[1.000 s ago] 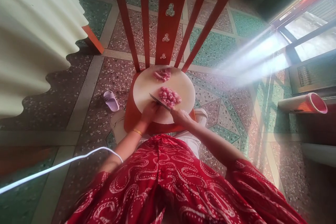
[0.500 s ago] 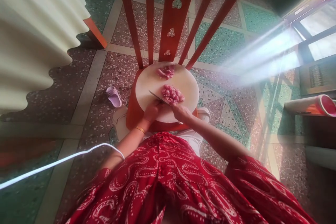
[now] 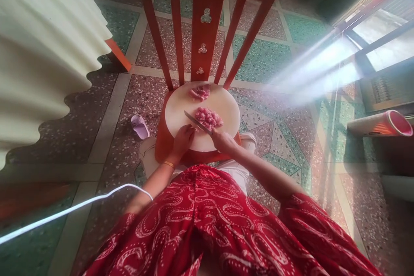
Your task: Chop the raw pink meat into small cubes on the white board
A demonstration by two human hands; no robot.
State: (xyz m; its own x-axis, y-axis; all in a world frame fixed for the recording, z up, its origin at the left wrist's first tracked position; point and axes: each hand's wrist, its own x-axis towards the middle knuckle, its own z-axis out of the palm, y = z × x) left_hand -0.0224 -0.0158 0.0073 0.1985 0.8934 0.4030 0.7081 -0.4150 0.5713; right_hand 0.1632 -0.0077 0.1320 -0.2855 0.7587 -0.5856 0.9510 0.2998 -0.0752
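The knife (image 3: 197, 122) was gripped by the right hand (image 3: 222, 141) beside soft, slippery diced meat (image 3: 208, 118), while the left hand (image 3: 183, 138) was rested loosely curled, holding nothing, on the cutting board (image 3: 181, 103).

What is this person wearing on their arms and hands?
Both hands are bare, no gloves. The left hand has a thin gold-coloured bangle at the wrist; the right hand shows no jewellery. The forearms are uncovered. Loose red sleeves printed with white swirling, dotted patterns begin near the elbows, matching the rest of the red garment.

Knife (image 3: 197, 122) beside diced pink meat (image 3: 208, 117)
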